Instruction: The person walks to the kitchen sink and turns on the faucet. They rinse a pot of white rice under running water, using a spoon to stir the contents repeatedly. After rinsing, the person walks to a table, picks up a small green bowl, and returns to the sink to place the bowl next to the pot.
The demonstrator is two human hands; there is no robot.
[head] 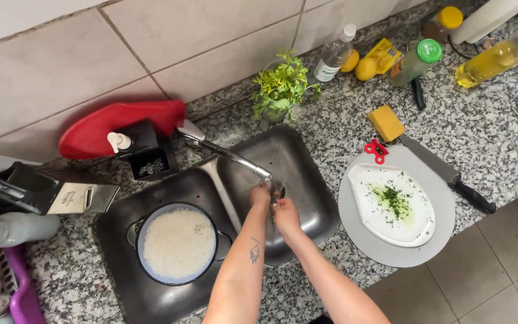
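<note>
Fingers first: both hands sit together right under the faucet spout (265, 174), over the right-hand basin of the sink (307, 156). The left hand (260, 195) looks curled, its fingers pressed against the right hand (284, 216); whether they pinch anything small between them I cannot tell, the view is too tight. Just left of the faucet spout, in the other basin, a dark pan of white rice (178, 243) rests uncovered. Right of the spout, on the granite surface (481, 138), a round grey board carries a white cutting board (394, 204) with chopped green herbs, and a long knife (448, 174) lies along its far edge beside a yellow sponge (386, 123). Behind the spout stands a bunch of parsley (283, 87). Risk, as I judge it: splash from the hands could spray sideways into the open rice, since the pan sits so near.
</note>
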